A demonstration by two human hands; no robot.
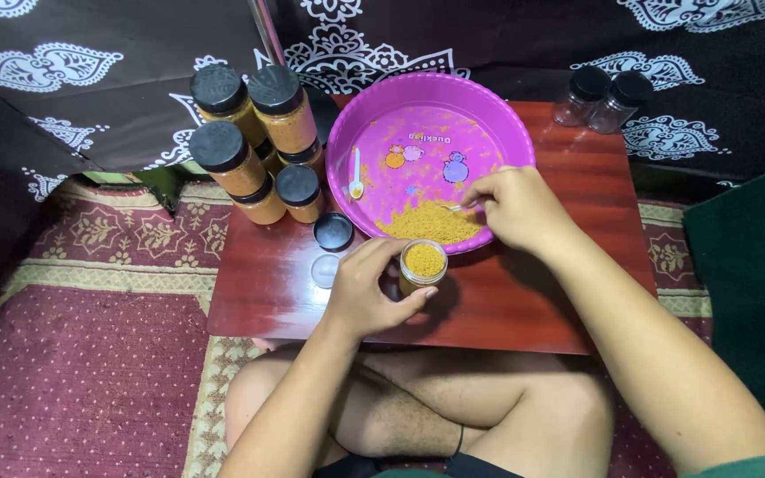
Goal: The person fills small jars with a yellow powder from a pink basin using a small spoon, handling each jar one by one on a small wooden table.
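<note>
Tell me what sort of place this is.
Probably a home floor workspace, not a factory: the person sits cross-legged on a patterned red carpet at a low wooden table, with patterned dark cloth hung behind. Stacked filled jars and a pink basin of yellow powder suggest small-scale hand packing.

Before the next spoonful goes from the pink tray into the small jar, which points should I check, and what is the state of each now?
1. Open jar upright and gripped by the left hand: ok.
2. Room left in the jar: not ok, the yellow powder inside reaches almost to the rim.
3. Spoon in the right hand at the powder pile: ok; whether it is loaded, cannot tell.
4. Jar close beside the pink tray: ok.
5. Black lid within reach on the table: ok.
</note>
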